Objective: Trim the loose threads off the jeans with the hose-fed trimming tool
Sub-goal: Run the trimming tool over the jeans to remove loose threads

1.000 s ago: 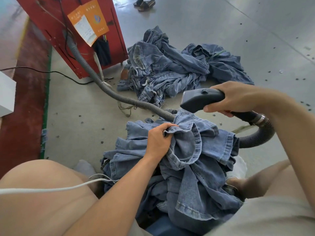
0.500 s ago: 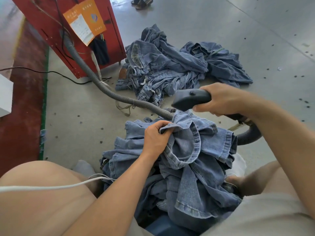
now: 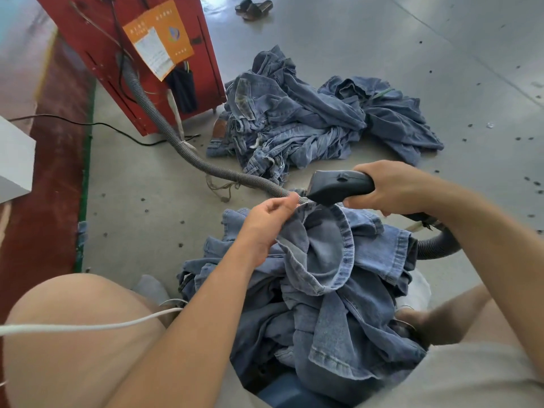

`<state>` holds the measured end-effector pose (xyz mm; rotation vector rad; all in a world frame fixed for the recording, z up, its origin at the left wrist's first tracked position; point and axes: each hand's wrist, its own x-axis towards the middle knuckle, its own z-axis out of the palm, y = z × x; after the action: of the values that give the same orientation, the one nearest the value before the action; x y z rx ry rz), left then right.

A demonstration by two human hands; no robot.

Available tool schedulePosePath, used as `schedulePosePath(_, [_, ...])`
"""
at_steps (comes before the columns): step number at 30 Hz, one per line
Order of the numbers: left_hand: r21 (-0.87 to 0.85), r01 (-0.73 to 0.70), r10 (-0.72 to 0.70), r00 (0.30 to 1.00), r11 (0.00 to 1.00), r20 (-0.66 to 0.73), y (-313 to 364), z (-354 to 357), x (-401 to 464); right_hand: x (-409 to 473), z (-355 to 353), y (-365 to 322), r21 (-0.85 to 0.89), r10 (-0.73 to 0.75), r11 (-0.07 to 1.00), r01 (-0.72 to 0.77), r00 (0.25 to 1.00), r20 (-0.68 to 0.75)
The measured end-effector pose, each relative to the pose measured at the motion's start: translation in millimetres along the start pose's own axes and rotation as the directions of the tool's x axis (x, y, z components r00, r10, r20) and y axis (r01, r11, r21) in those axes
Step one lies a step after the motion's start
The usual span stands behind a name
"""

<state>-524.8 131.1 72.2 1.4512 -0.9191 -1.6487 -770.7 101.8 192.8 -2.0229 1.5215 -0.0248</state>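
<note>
Left hand (image 3: 266,228) now lifts and pinches the jeans (image 3: 332,278) hem mid-frame, right hand (image 3: 391,187) wraps the trimmer (image 3: 338,187) at it; denim's floppy, hold near the seam.

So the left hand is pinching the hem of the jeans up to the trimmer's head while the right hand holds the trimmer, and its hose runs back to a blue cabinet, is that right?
Not quite: the cabinet is red, not blue, as the head view shows. The rest holds: the left hand pinches the jeans hem at the trimmer head, the right hand holds it, and the hose runs back there.

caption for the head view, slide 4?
Left hand pinches a jeans hem while the right hand holds the trimming tool against it.
</note>
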Motion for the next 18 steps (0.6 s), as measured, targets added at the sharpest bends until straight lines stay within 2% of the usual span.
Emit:
schedulePosePath(2, [0.217, -0.103, 0.09, 0.994, 0.971, 0.069, -11.3, 1.3, 0.1, 0.1, -3.3, 1.4, 0.025, 0.002, 1.0, -0.002, 1.0, -0.026])
schedulePosePath(3, [0.238, -0.098, 0.086, 0.995, 0.966, 0.059, -14.7, 2.8, 0.3, -0.6, -4.9, 2.3, 0.031, 0.001, 1.0, 0.0, 1.0, -0.031])
schedulePosePath(5, [0.144, 0.008, -0.006, 1.0, 0.99, -0.018, -14.7, 4.9, 0.5, -3.3, -7.3, 3.8, 0.036, -0.008, 0.999, 0.009, 1.0, -0.02])
schedulePosePath(9, [-0.049, 0.144, -0.145, 0.989, 0.988, -0.027, -9.7, 4.6, 4.4, -5.1, 0.1, 7.0, -0.048, -0.015, 0.999, 0.017, 0.999, 0.034])
schedulePosePath(11, [-0.142, 0.194, -0.195, 0.981, 0.971, 0.009, -8.0, 6.6, 2.4, -1.0, 9.9, 5.5, -0.134, -0.015, 0.991, 0.023, 0.998, 0.058])
schedulePosePath(14, [-0.276, 0.292, -0.276, 0.957, 0.916, 0.094, -9.1, 10.4, -3.0, 9.1, 24.0, 1.8, -0.196, -0.004, 0.981, 0.008, 1.0, 0.019])
schedulePosePath(18, [-0.385, 0.335, -0.309, 0.942, 0.86, 0.132, -7.8, 5.1, -0.2, 17.3, 29.8, 1.5, -0.134, -0.043, 0.99, 0.039, 0.999, -0.025])
